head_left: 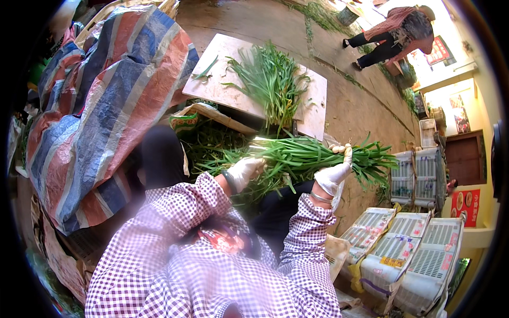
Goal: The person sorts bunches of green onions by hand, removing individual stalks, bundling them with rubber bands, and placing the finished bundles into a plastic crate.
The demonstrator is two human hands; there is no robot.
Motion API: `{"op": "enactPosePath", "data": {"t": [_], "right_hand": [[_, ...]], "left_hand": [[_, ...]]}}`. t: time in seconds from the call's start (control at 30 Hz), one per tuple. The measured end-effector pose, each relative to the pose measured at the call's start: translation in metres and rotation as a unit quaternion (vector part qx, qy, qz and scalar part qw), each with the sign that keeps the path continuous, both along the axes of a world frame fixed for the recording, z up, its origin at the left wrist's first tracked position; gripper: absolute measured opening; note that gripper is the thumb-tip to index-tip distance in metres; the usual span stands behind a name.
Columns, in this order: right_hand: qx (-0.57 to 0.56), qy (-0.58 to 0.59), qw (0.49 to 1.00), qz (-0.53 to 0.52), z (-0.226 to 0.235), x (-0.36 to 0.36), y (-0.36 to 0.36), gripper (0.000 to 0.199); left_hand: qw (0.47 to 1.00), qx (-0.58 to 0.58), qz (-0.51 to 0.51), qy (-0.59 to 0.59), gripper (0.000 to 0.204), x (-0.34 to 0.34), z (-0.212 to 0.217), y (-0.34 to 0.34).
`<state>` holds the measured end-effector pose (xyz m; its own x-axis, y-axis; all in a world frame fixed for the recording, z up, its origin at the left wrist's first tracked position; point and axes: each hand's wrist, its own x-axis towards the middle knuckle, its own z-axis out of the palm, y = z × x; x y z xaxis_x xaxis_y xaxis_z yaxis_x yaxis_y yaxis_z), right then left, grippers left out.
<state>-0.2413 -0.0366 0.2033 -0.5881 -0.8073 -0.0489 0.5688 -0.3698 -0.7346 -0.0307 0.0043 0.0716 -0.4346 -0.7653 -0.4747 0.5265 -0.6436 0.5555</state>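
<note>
A thick bunch of garlic chives lies sideways across my lap, pale cut ends to the left and loose leaf tips to the right. My left hand, in a white glove, is closed on the bunch near its pale end. Around the leafy part, my right hand, gloved too, is wrapped with its fingers curled over the top. Just beyond, another heap of garlic chives rests on a pale board. Loose green leaves fill the space below the board, partly hidden by my arms.
A large striped tarpaulin bulges at the left. White plastic crates stand at the lower right, with more crates behind them. Far right, a person bends forward on the concrete floor, where scraps of greens lie.
</note>
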Motion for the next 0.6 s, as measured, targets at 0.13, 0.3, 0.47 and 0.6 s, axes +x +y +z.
{"op": "enactPosePath", "data": {"t": [0.13, 0.3, 0.47, 0.6], "right_hand": [[-0.006, 0.012, 1.000, 0.018, 0.011, -0.007, 0.003, 0.015], [-0.010, -0.013, 1.000, 0.006, 0.017, -0.027, 0.000, 0.014], [0.002, -0.030, 0.999, -0.015, 0.013, -0.040, 0.003, 0.017], [-0.014, -0.037, 0.999, 0.001, 0.007, -0.037, 0.004, 0.014]], "left_hand": [[0.997, 0.025, 0.034, -0.065, 0.011, 0.000, 0.002, -0.004], [0.991, 0.014, 0.037, -0.125, 0.012, 0.039, -0.087, -0.013], [0.995, -0.073, -0.047, -0.040, 0.047, 0.032, -0.005, 0.003], [0.996, -0.087, -0.019, 0.022, 0.045, 0.025, 0.022, 0.003]]}}
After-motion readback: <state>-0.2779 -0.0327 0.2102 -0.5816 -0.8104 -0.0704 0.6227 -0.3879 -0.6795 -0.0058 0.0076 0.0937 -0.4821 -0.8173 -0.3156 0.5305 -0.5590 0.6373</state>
